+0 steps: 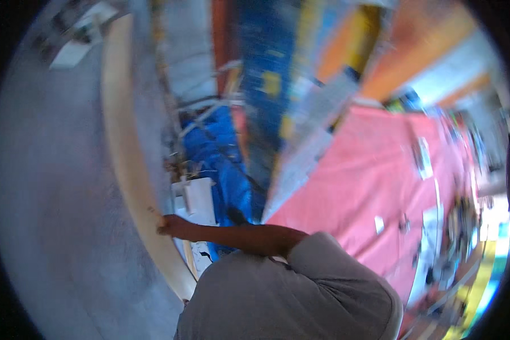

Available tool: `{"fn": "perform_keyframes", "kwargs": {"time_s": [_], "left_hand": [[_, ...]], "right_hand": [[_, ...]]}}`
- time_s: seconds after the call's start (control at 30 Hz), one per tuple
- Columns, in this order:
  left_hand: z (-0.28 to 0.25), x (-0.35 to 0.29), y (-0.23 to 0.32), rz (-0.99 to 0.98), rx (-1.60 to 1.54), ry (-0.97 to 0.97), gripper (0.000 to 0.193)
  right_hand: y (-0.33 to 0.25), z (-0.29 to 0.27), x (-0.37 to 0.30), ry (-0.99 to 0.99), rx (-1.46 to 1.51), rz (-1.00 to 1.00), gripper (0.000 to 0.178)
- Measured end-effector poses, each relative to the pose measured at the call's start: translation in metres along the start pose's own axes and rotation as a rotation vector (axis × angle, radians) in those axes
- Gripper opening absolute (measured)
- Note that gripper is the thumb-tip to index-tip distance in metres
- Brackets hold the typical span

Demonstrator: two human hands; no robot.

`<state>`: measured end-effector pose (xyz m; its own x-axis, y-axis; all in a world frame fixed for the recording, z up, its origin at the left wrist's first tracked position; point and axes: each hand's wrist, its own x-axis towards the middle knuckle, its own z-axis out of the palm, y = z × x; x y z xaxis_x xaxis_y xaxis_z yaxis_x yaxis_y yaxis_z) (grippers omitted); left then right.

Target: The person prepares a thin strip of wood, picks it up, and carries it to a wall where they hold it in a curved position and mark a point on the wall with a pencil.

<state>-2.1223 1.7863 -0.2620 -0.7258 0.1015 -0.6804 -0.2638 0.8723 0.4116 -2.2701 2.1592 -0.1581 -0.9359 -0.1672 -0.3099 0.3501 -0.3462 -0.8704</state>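
Observation:
A long, pale wooden plank runs from the upper left down to my body, looking curved in this wide view. My right arm reaches across to the left, and my right hand is closed on the plank's right edge, fingers over its face. At the plank's near end, beside my grey shirt, only a small bit of my left hand shows, its fingertips against the wood. The rest of that hand and arm is hidden behind the plank and my shirt. Whether the plank touches the floor I cannot tell.
Grey floor spreads to the left, with white pieces at the far left. Blue sheeting and a white box-like object lie right of the plank. Farther right are a large pink-red sheet and blurred clutter.

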Motion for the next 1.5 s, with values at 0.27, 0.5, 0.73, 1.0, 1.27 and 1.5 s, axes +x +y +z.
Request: {"fn": "perform_keyframes", "kwargs": {"time_s": [0.27,0.5,0.73,1.0,1.27,1.5], "left_hand": [[0.045,-0.098,-0.026,-0.232,-0.153,0.135,0.046],[0.096,-0.138,-0.059,-0.205,-0.280,0.181,0.050],[0.165,-0.206,-0.196,-0.126,0.001,0.137,0.060],[0.131,-0.347,-0.198,-0.184,-0.248,0.308,0.073],[0.130,-0.329,-0.185,-0.035,-0.373,0.471,0.045],[0.133,-0.367,-0.026,0.200,-0.470,0.545,0.045]], "right_hand": [[0.011,0.011,-0.026,-0.357,0.059,0.215,0.032],[0.060,0.039,-0.088,-0.350,-0.024,0.288,0.029],[0.171,0.047,-0.156,-0.239,-0.681,-0.305,0.018],[0.153,0.151,-0.267,-0.140,0.004,0.326,0.016],[0.135,0.197,-0.293,-0.420,-0.252,0.014,0.076],[-0.080,0.204,-0.389,-0.386,-0.294,-0.780,0.035]]}}
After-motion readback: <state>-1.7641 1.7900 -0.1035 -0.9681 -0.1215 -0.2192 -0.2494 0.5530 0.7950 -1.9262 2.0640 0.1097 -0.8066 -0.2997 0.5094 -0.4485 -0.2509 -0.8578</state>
